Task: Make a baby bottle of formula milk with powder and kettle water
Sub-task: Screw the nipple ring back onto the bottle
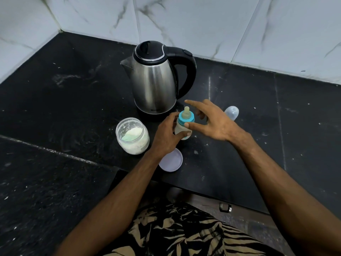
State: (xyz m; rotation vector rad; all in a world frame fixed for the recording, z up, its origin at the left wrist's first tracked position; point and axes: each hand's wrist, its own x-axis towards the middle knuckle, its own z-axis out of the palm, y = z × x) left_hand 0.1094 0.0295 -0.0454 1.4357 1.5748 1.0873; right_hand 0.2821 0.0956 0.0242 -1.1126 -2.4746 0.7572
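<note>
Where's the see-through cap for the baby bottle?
Find the big steel kettle on the black counter. Just past the right hand, to its right, lies the cap: a small clear dome, unlike the flat lilac jar lid.

Bottle [183, 126] body mostly hidden by left hand [167, 134]; kettle [155, 78] brand lettering illegible.

Left hand [167, 134] curled in a grip; right hand [212, 122] spread, thumb perhaps touching.
</note>
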